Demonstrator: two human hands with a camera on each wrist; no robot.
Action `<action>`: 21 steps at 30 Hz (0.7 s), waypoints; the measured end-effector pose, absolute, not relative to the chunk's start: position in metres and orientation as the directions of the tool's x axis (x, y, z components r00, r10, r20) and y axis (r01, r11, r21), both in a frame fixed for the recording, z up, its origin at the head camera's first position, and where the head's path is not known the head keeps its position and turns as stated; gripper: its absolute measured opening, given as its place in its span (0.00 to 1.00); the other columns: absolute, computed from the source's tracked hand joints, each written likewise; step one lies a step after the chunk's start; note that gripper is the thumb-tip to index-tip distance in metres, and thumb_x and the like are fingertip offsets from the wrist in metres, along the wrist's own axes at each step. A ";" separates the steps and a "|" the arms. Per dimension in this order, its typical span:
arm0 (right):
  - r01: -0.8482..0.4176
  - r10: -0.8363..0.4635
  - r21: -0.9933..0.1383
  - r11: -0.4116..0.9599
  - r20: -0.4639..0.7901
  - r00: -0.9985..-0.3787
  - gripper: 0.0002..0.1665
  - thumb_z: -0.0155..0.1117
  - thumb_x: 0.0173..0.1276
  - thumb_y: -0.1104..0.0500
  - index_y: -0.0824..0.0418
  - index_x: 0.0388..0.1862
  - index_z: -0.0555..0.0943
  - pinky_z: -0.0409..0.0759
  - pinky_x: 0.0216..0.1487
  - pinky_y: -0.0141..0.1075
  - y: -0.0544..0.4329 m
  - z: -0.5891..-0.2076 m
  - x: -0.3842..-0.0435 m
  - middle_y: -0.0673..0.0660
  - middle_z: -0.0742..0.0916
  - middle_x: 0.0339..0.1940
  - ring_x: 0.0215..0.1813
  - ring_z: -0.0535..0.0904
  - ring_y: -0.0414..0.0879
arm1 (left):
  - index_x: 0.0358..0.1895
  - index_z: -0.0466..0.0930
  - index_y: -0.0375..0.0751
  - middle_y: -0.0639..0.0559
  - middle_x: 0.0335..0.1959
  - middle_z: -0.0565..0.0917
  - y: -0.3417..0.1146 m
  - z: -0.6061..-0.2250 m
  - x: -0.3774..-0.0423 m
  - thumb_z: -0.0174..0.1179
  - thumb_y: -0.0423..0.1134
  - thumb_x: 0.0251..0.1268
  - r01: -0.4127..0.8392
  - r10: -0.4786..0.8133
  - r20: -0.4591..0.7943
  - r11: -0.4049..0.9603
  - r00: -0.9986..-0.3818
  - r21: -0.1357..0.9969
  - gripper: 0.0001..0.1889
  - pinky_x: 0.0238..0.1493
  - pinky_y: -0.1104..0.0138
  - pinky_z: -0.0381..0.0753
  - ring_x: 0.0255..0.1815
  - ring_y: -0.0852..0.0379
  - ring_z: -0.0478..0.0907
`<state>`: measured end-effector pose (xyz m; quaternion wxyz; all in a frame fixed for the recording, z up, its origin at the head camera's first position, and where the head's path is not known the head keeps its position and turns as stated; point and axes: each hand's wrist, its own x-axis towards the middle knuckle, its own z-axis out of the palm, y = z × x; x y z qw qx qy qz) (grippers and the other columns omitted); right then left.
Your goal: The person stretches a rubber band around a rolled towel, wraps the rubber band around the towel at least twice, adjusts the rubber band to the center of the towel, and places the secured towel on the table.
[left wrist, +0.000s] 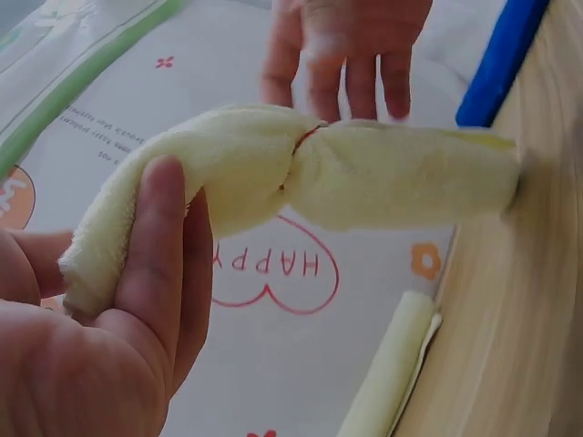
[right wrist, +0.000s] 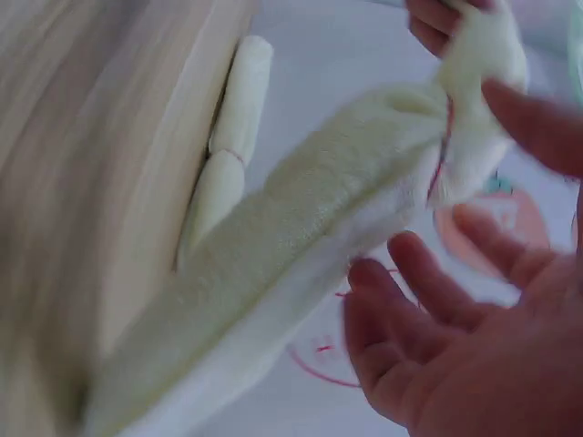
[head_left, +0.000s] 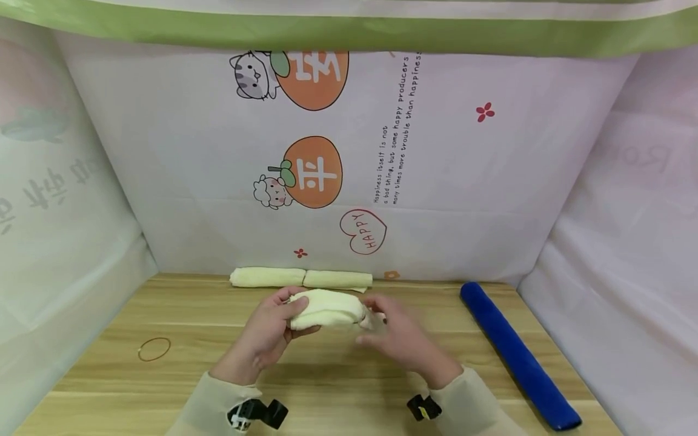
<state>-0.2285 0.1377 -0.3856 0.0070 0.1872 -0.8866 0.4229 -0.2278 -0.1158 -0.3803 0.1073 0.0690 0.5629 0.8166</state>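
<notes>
A pale yellow rolled towel (head_left: pixel 327 307) is held up above the table, its near part bent. My left hand (head_left: pixel 267 330) grips one end between thumb and fingers. A thin red rubber band (left wrist: pixel 296 150) circles the roll around its middle, as the left wrist view shows. My right hand (head_left: pixel 403 339) is beside the banded part. Its thumb and fingers are spread around the roll in the right wrist view, the fingertips close to it; whether they touch cannot be told. The long free end of the roll (right wrist: pixel 246 282) points away from my left hand.
Another pale yellow roll (head_left: pixel 267 277), banded in the middle, lies along the back wall. A dark blue roll (head_left: pixel 518 357) lies slanted at the right. One loose rubber band (head_left: pixel 154 349) lies on the left of the wooden table (head_left: pixel 207 303). White printed sheets form walls around it.
</notes>
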 end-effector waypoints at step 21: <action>-0.410 -0.535 -0.812 0.416 0.145 -0.832 0.26 0.64 0.73 0.55 0.57 0.67 0.73 0.80 0.48 0.45 0.142 -0.378 -0.234 0.55 0.86 0.48 0.47 0.81 0.48 | 0.49 0.86 0.53 0.59 0.51 0.81 -0.123 -0.374 -0.210 0.70 0.34 0.62 0.590 0.351 0.479 0.384 -0.804 0.710 0.14 0.31 0.66 0.80 0.36 0.57 0.77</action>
